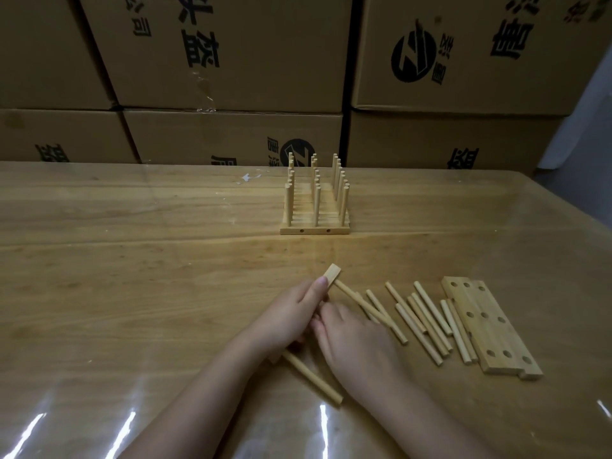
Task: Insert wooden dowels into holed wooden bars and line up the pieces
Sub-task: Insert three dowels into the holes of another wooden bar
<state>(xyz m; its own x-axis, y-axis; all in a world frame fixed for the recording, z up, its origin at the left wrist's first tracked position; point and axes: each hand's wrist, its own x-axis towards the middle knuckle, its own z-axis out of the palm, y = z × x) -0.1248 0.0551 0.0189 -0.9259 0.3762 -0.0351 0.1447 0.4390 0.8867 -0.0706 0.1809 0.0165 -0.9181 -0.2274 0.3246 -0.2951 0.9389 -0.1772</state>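
My left hand [288,321] grips a holed wooden bar [332,274] held on edge; only its far end shows past my thumb. Two dowels are set in this bar. One dowel [367,308] runs from near the far end out to the right. Another dowel [314,382] juts toward me from the near end. My right hand [359,351] lies palm down over the bar's middle, fingertips against it beside my left fingers; anything under the palm is hidden. Finished bars with upright dowels [314,207] stand in a tight row farther back.
Several loose dowels [427,323] lie spread to the right of my hands. Beside them are stacked flat holed bars [490,329]. The wooden table [132,276] has a glossy clear cover. Stacked cardboard boxes [231,77] wall off the far edge.
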